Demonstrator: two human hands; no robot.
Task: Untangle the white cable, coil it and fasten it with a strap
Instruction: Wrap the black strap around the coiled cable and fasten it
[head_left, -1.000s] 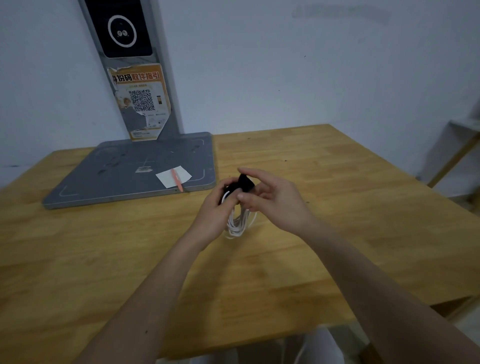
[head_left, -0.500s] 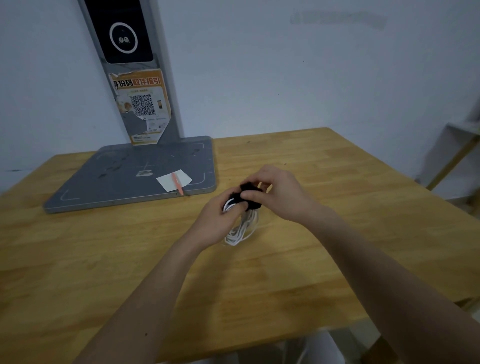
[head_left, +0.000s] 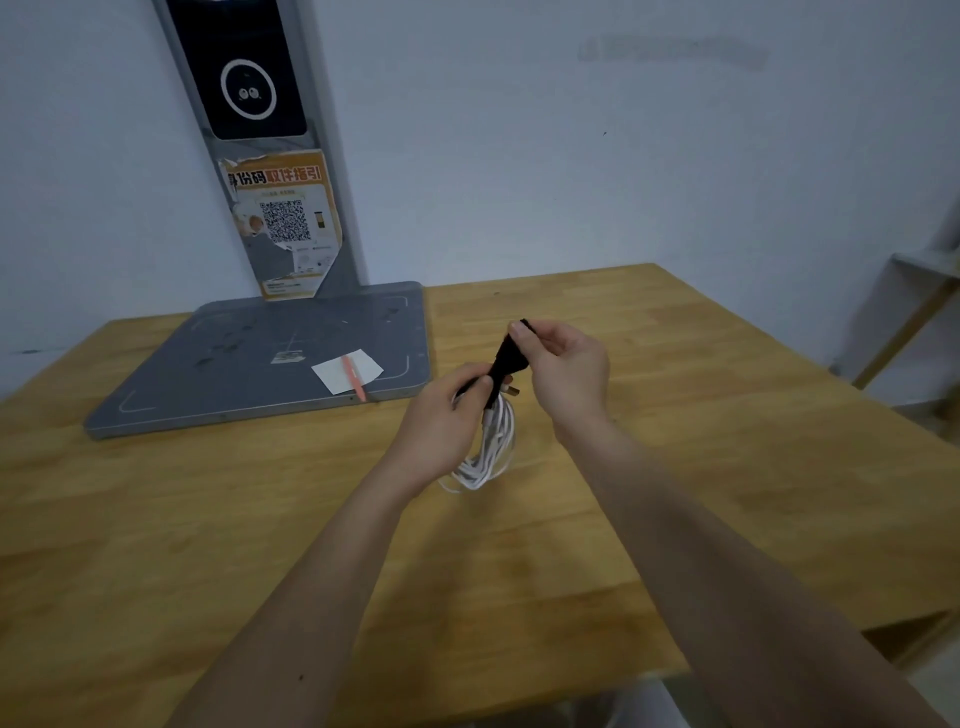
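Observation:
The white cable hangs as a coil of several loops above the middle of the wooden table. My left hand grips the top of the coil. A black strap runs from the coil's top up and to the right. My right hand pinches the strap's free end between thumb and fingers and holds it stretched taut. A small metal plug end shows just right of the strap's base. The part of the coil inside my left palm is hidden.
A grey flat base plate with an upright post stands at the back left, carrying a white paper slip and a pink pen. A shelf frame stands beyond the table's right edge.
My right hand has lifted from the coil's top, drawing the black strap out straight up and to the right. The coil stays in my left hand.

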